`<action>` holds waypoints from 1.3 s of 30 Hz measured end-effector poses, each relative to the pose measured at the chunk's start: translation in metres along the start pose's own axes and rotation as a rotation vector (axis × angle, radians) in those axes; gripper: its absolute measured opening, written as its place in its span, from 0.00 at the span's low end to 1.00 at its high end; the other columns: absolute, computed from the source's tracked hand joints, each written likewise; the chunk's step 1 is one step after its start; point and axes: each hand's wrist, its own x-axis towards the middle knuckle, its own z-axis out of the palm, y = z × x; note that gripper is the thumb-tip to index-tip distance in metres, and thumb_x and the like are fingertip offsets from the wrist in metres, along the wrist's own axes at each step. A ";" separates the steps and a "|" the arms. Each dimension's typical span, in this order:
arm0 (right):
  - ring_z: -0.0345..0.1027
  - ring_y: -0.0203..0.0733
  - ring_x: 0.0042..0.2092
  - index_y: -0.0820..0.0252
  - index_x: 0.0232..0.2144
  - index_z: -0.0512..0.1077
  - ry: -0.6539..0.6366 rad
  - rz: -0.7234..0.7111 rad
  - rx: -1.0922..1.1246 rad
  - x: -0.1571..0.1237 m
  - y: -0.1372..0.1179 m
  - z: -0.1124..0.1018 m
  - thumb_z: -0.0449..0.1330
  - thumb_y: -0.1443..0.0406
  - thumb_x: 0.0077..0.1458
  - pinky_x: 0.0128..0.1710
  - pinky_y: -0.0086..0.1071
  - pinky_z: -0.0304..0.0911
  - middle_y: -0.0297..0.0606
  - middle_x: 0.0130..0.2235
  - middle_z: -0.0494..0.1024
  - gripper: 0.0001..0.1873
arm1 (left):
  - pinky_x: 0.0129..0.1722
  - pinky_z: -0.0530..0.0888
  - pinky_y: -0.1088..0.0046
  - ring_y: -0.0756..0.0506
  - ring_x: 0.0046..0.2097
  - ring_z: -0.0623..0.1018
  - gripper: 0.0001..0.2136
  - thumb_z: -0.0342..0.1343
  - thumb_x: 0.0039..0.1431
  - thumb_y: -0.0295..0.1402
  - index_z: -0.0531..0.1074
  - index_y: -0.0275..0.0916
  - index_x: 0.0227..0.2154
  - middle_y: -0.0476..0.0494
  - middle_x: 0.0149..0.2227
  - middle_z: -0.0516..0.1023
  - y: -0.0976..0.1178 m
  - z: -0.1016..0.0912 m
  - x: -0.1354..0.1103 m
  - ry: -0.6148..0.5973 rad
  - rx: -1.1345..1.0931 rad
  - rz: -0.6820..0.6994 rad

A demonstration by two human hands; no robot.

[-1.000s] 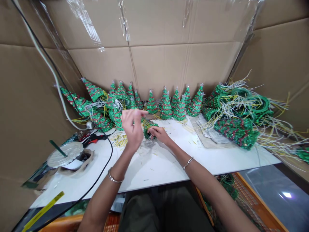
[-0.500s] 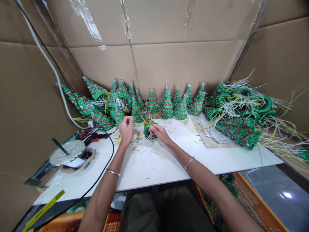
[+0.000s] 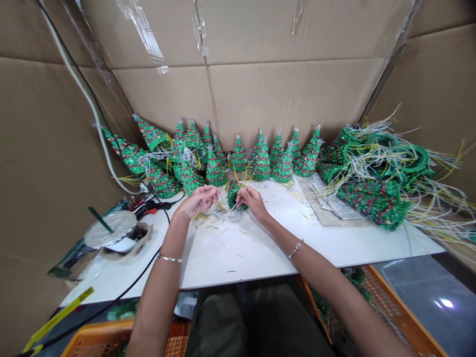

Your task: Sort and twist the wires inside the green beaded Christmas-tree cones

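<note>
Wires on the small tree stick up loose, so it looks unfinished. The right hand pinches some; the left hand's fingers press together.

Yellow wires pinched by right hand at a green tinsel piece; white wires spread at its near side on the surface. Left hand held near, fingers curled. Decorated trees lined up along cardboard wall; wired trees piled at right.

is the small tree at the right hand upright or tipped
Tipped: the small tree at the right hand has its open base facing the camera.
</note>
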 end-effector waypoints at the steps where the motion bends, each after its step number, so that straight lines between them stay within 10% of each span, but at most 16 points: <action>1: 0.66 0.34 0.25 0.60 0.28 0.67 0.004 0.001 -0.005 0.000 0.000 0.000 0.60 0.46 0.50 0.28 0.30 0.67 0.32 0.24 0.71 0.22 | 0.14 0.59 0.82 0.56 0.16 0.65 0.10 0.64 0.48 0.37 0.75 0.33 0.28 0.47 0.21 0.73 0.001 -0.003 -0.001 0.027 -0.077 0.021; 5: 0.66 0.34 0.25 0.59 0.28 0.67 0.022 0.010 -0.032 -0.001 0.001 0.001 0.60 0.45 0.48 0.27 0.29 0.66 0.32 0.24 0.71 0.23 | 0.26 0.72 0.82 0.54 0.28 0.74 0.06 0.59 0.52 0.28 0.75 0.34 0.34 0.43 0.31 0.77 0.000 -0.001 0.002 0.173 -0.349 0.145; 9: 0.65 0.33 0.24 0.59 0.29 0.67 0.043 0.009 -0.034 -0.001 0.002 0.002 0.59 0.45 0.49 0.26 0.29 0.65 0.32 0.24 0.71 0.23 | 0.29 0.73 0.81 0.55 0.31 0.75 0.21 0.59 0.51 0.25 0.70 0.40 0.50 0.41 0.46 0.76 -0.008 0.005 0.008 0.173 -0.409 0.145; 14: 0.64 0.33 0.23 0.58 0.29 0.65 0.034 -0.027 -0.027 -0.002 0.004 0.004 0.58 0.46 0.52 0.26 0.29 0.64 0.32 0.25 0.71 0.22 | 0.21 0.67 0.83 0.56 0.25 0.71 0.30 0.67 0.43 0.26 0.67 0.41 0.52 0.44 0.39 0.78 -0.018 0.001 0.011 0.143 -0.298 -0.002; 22: 0.58 0.33 0.25 0.56 0.27 0.62 0.027 -0.088 -0.192 -0.001 0.011 0.002 0.49 0.44 0.58 0.29 0.29 0.60 0.34 0.26 0.74 0.23 | 0.40 0.74 0.74 0.45 0.43 0.78 0.26 0.70 0.41 0.31 0.73 0.33 0.46 0.37 0.44 0.79 -0.022 0.019 0.013 -0.095 -0.279 0.069; 27: 0.58 0.34 0.25 0.56 0.27 0.63 0.078 -0.090 -0.210 -0.003 0.010 0.002 0.48 0.44 0.58 0.28 0.29 0.57 0.34 0.25 0.74 0.23 | 0.33 0.75 0.74 0.47 0.36 0.79 0.21 0.59 0.53 0.48 0.73 0.35 0.40 0.40 0.38 0.79 -0.025 0.016 0.022 0.167 -0.372 0.099; 30: 0.57 0.35 0.25 0.56 0.27 0.63 0.082 -0.094 -0.234 -0.006 0.009 0.006 0.48 0.45 0.59 0.29 0.30 0.57 0.34 0.25 0.73 0.23 | 0.26 0.72 0.77 0.51 0.28 0.77 0.20 0.62 0.51 0.47 0.72 0.35 0.38 0.41 0.33 0.78 -0.031 0.008 0.022 0.338 -0.171 0.014; 39: 0.61 0.36 0.29 0.56 0.26 0.63 -0.044 -0.167 -0.507 -0.012 0.007 0.004 0.44 0.49 0.63 0.35 0.31 0.57 0.32 0.25 0.69 0.23 | 0.29 0.74 0.73 0.50 0.30 0.76 0.32 0.70 0.39 0.34 0.62 0.40 0.49 0.47 0.37 0.72 -0.050 0.006 0.020 0.109 0.292 -0.018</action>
